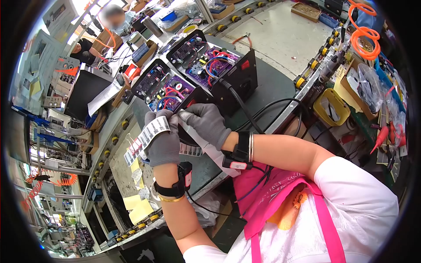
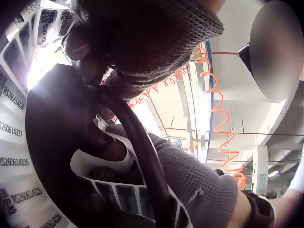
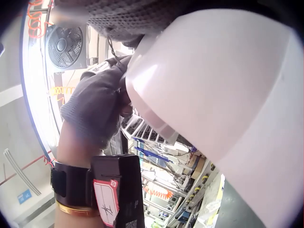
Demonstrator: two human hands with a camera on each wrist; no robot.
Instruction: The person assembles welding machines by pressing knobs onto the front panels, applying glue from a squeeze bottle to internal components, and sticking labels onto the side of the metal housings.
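Observation:
A strip of white barcode labels [image 1: 154,131] hangs over the fingers of my gloved left hand [image 1: 163,142], which grips it. My gloved right hand [image 1: 207,125] pinches the strip's pale backing [image 1: 206,144] close to the left fingertips, and the backing trails down toward the apron. In the right wrist view the wide backing [image 3: 204,71] hides much of the right hand. A black cable [image 2: 149,166] passes in front of the strip in the left wrist view. Just beyond both hands lies an open black case with a purple circuit board [image 1: 154,83].
A second open case [image 1: 239,76] stands beside the first, with a thick black cord [image 1: 239,98] plugged in. Roller rails [image 1: 300,81] edge the bench. A yellow bin [image 1: 331,107] and a coiled orange hose [image 1: 366,44] are at the right. Yellow paper [image 1: 139,208] lies at lower left.

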